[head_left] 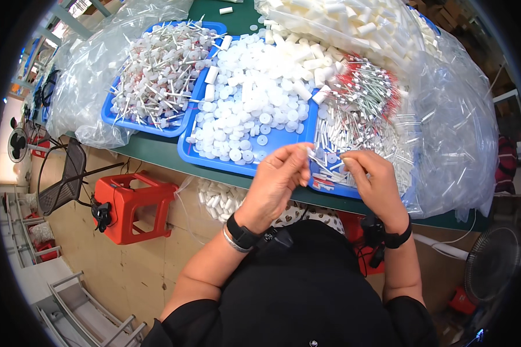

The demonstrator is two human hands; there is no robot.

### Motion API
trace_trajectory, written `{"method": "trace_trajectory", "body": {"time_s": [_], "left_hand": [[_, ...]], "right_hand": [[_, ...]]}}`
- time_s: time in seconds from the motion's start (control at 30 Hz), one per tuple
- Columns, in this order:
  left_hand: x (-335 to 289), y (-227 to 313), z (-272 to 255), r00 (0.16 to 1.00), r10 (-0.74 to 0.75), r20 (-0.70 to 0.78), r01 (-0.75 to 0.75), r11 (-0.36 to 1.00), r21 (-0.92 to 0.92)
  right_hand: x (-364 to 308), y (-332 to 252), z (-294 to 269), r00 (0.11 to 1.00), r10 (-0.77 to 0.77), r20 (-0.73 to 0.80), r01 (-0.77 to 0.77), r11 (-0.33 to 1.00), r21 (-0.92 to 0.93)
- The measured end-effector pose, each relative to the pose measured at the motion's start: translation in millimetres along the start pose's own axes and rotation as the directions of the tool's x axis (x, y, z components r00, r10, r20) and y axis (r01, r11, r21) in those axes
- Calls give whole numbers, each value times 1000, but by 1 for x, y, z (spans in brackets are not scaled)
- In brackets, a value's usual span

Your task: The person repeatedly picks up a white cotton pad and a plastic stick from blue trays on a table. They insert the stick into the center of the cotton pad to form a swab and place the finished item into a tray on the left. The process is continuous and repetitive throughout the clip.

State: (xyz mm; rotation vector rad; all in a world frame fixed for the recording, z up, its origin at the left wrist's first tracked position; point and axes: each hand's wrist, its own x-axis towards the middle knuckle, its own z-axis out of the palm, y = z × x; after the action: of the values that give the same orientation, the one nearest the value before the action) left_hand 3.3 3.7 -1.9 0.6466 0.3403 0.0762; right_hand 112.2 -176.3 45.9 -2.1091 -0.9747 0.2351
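My left hand [281, 172] is pinched above the front edge of the blue tray [226, 164] of translucent white discs [263, 118]. A small pale piece shows at its fingertips, too small to name. My right hand [378, 184] is also pinched, a short way to the right, over slim white pieces [344, 137]. What its fingertips hold is too small to tell. A translucent disc [331, 157] appears between the two hands; whether it is held or lies in the tray below cannot be told. Red-and-white thin wired parts [367, 87] are heaped beyond my right hand.
A blue tray [150, 129] at the left is heaped with white-stemmed parts. White foam-like cylinders [341, 20] fill a clear bag at the back. Another clear plastic bag [451, 133] lies at the right. A red stool [134, 202] and a fan [493, 263] stand by the table.
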Motion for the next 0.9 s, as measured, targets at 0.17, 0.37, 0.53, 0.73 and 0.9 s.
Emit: {"method": "trace_trajectory", "body": {"time_s": [0.17,0.37,0.53,0.73,0.9], "left_hand": [[-1,7,5,992,40,-123,-26,994,108],[-1,0,-1,992,19,-127,-11,998,65],[-2,0,0,992,-23,-122,24,1000,9],[-3,2,3,993,4,-120,-8,999,-33],[-3,2,7,994,15,-109,-19,999,-32]], "right_hand": [[7,8,14,932,-281,231,354,847,-396],[10,17,24,905,-292,309,418,742,-524],[11,16,12,962,-182,205,238,924,-298],[-1,10,7,996,-14,88,2,992,129],[-3,9,6,998,-48,31,43,990,138]]}}
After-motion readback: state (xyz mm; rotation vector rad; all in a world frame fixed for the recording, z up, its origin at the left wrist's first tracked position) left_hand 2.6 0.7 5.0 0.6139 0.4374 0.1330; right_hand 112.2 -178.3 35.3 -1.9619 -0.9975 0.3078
